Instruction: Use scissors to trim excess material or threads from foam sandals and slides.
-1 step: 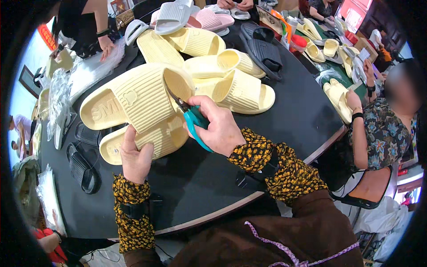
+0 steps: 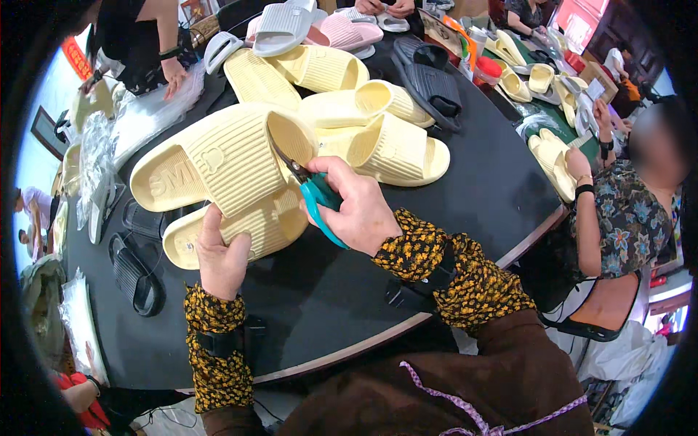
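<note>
Scissors (image 2: 314, 190) with teal handles, right there in the right hand (image 2: 360, 211), its grip closed around the loops, dark blades angled into the mouth of the upper yellow slipper (image 2: 240, 163)! Over on the other side, the left hand (image 2: 223, 258) has its grip on the lower yellow slipper (image 2: 270, 227), thumb across the ribbed strap, a finger reaching up to the upper one's edge. That upper slipper overlaps its partner, toe pointing up and away to the right, both in front of the person, over the black tabletop (image 2: 349, 301). Just behind, more yellow slippers (image 2: 400, 149) lie in a heap, a black pair (image 2: 429, 83) beside them, a grey slipper (image 2: 282, 29) and a pink slipper (image 2: 347, 33) at the back. Another black slipper (image 2: 137, 276) lies to the left, near crumpled clear plastic (image 2: 163, 109). And at right, a co-worker's hand (image 2: 579, 166) is on a pale yellow slipper (image 2: 550, 161)!
</note>
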Action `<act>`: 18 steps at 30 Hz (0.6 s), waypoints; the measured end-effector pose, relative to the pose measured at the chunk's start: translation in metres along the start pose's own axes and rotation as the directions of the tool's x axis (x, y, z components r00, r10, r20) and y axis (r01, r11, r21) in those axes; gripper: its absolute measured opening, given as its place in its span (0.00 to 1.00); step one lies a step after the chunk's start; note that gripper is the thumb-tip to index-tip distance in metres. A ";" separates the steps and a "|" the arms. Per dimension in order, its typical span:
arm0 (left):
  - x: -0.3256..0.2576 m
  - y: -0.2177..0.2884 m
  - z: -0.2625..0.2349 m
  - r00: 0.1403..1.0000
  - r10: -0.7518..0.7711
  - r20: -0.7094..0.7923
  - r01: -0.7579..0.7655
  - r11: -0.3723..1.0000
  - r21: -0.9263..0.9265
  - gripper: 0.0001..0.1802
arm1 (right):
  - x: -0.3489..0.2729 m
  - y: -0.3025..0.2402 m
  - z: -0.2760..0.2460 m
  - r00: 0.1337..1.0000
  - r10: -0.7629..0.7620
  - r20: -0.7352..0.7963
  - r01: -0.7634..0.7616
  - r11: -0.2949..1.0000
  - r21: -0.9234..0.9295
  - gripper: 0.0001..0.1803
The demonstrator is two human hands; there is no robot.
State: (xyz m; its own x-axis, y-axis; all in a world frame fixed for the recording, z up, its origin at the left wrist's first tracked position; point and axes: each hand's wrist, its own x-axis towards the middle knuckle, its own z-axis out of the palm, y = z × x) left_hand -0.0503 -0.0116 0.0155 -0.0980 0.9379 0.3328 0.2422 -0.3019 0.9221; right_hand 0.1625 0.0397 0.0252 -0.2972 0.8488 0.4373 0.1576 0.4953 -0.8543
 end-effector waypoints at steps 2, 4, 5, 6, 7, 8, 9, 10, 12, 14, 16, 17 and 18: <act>0.001 0.004 -0.001 1.000 0.001 0.007 -0.001 1.000 -0.011 0.32 | 0.000 0.000 0.000 1.000 -0.027 -0.007 0.027 0.999 -0.018 0.20; 0.002 0.009 -0.001 1.000 0.003 0.011 -0.002 1.000 -0.020 0.32 | 0.000 0.001 0.000 0.998 -0.056 -0.011 0.055 0.998 -0.034 0.20; 0.002 0.011 0.001 0.999 -0.033 -0.041 0.028 0.992 -0.122 0.33 | 0.002 0.002 0.001 0.998 -0.057 -0.011 0.056 0.997 -0.050 0.20; 0.003 0.013 0.002 0.993 -0.074 -0.089 0.052 0.973 -0.224 0.34 | 0.002 0.002 0.001 0.998 -0.058 -0.011 0.057 0.996 -0.066 0.20; 0.005 0.016 0.001 0.994 -0.050 -0.099 0.030 0.981 -0.191 0.35 | 0.000 -0.001 -0.002 0.999 0.026 0.039 -0.023 0.998 -0.066 0.21; 0.005 0.016 -0.001 0.993 -0.050 -0.104 0.030 0.982 -0.187 0.35 | -0.001 -0.001 -0.002 0.999 0.024 0.044 -0.021 0.998 -0.061 0.21; 0.005 0.016 -0.002 0.992 -0.053 -0.114 0.024 0.971 -0.239 0.35 | -0.001 -0.001 0.000 0.994 0.069 0.082 -0.063 0.995 -0.073 0.21; 0.005 0.016 -0.004 0.991 -0.056 -0.124 0.018 0.957 -0.291 0.35 | -0.002 0.000 0.001 0.986 0.115 0.120 -0.105 0.991 -0.087 0.22; 0.005 0.015 -0.005 0.990 -0.037 -0.136 -0.003 0.959 -0.285 0.35 | -0.002 0.001 0.000 0.984 0.122 0.131 -0.105 0.986 -0.129 0.22; 0.005 0.020 -0.002 0.984 -0.026 -0.176 -0.025 0.959 -0.282 0.35 | -0.002 0.002 0.000 0.982 0.129 0.141 -0.104 0.980 -0.171 0.22; 0.005 0.025 0.000 0.982 -0.033 -0.184 -0.020 0.961 -0.277 0.35 | -0.003 0.004 0.000 0.979 0.132 0.157 -0.101 0.976 -0.191 0.21; 0.006 0.027 0.000 0.981 -0.037 -0.189 -0.016 0.962 -0.272 0.36 | -0.003 0.003 0.000 0.978 0.131 0.160 -0.100 0.977 -0.190 0.21; 0.006 0.027 -0.001 0.981 -0.038 -0.192 -0.015 0.962 -0.272 0.36 | -0.003 0.002 0.000 0.970 0.141 0.196 -0.095 0.969 -0.228 0.21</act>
State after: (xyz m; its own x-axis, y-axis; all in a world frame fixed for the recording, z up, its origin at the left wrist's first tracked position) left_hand -0.0451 -0.0144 0.0421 -0.2903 0.8986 0.3289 -0.0278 -0.3515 0.9358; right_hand 0.1638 0.0381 0.0228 -0.4512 0.8571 0.2487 0.3956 0.4419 -0.8051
